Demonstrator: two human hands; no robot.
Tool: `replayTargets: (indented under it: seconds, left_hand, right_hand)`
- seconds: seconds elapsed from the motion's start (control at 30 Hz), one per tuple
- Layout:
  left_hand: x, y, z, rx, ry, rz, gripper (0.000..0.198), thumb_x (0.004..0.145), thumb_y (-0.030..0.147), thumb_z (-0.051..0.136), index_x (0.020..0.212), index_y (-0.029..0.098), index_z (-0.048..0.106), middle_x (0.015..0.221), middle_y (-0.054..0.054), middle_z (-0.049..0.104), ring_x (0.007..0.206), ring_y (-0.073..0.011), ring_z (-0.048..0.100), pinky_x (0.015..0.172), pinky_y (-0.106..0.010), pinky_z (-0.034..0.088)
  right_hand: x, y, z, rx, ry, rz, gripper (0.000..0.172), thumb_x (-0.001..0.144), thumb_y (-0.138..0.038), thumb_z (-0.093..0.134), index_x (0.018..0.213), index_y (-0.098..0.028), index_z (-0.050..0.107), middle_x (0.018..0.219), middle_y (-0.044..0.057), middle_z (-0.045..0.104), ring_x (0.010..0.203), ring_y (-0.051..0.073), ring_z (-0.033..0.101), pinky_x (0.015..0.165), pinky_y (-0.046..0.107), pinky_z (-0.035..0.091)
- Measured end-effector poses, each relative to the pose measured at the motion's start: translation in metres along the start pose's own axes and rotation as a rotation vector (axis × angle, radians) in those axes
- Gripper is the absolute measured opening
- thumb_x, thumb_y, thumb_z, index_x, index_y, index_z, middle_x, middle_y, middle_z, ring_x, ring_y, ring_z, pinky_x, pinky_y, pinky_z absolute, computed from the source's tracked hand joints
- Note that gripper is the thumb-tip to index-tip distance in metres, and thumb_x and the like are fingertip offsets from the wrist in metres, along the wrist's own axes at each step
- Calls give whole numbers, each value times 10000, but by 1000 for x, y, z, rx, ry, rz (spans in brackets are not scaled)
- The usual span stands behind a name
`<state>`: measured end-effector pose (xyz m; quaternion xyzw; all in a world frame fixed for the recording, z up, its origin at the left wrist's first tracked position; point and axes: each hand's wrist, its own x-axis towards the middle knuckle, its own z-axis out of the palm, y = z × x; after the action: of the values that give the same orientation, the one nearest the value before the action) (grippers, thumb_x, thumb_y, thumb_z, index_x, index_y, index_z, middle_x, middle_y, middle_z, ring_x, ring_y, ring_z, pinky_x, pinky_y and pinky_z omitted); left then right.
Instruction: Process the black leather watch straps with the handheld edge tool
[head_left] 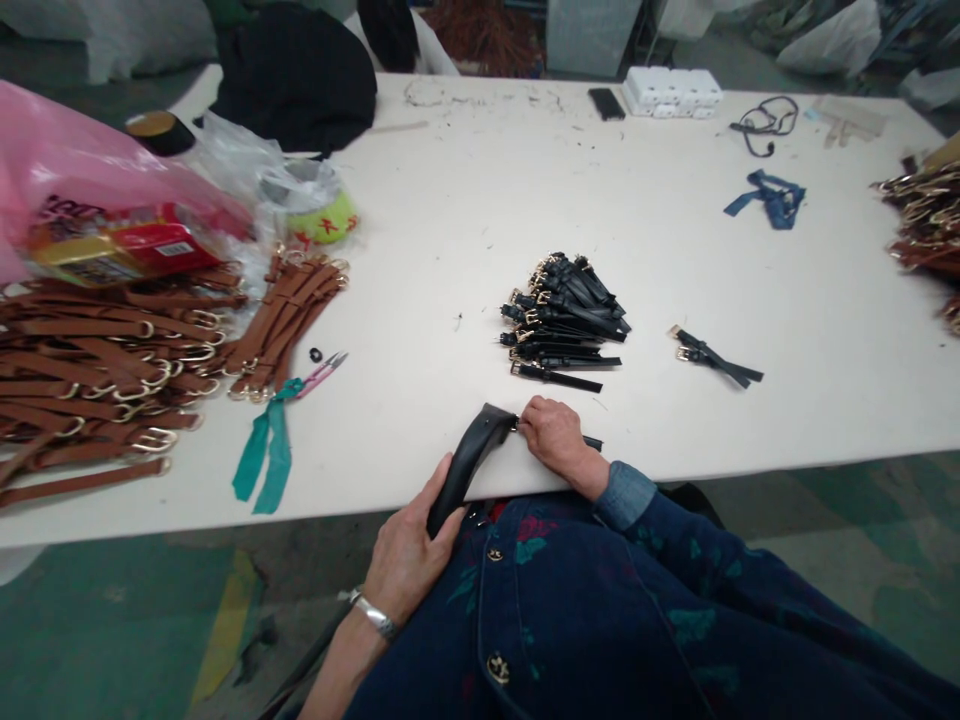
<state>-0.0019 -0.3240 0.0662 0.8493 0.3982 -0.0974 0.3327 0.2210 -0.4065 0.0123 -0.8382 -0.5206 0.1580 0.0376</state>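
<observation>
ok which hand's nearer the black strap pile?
Right. The right hand rests at the table edge close to the black strap pile; the left hand is off the table, gripping a black strap.

Jacket (570,620): dark blue cloth printed with teal leaves and a few red flowers, with a stitched seam down the front.
Buttons (497,667): round and dark with a pale metal shine; two show along the front edge.
Right sleeve (705,570): long, in the same dark blue print.
Cuff (626,493): lighter blue denim at the right wrist.
Bracelet (373,615): plain silver band on the left wrist.
Left forearm (337,670): bare.
Left hand (409,555), right hand (551,435): bare.
</observation>
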Motion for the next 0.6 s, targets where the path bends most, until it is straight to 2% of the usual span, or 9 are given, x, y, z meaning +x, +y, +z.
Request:
replayTargets:
  seconds: [0.13, 0.27, 0.6]
  left_hand:
    - [-8, -6, 2, -7, 4, 58, 639, 864, 386, 446, 1450, 279, 215, 1312, -35, 567, 1021, -206, 642, 868, -334, 502]
    - [-13, -10, 3, -2, 2, 78, 632, 867, 390, 446, 1448, 291, 218, 1337, -27, 543, 1078, -205, 618, 892, -334, 502]
    - [-14, -3, 5, 23, -21, 123, 636, 873, 382, 440, 1452, 302, 190, 1365, -27, 512, 1161, -206, 562, 936, -343, 487]
  right_hand:
    - [4, 6, -2, 2, -36, -21, 219, 905, -333, 493, 897, -181, 650, 944, 66, 624, 890, 197, 560, 754, 312, 366]
    - [7, 7, -1, -3, -56, -18, 233, 923, -294, 455, 885, -160, 642, 945, 85, 630, 886, 201, 571, 753, 308, 368]
    - [13, 9, 6, -3, -46, 12, 222, 936, -267, 410, 916, -152, 599, 942, 91, 620, 888, 205, 562, 764, 309, 367]
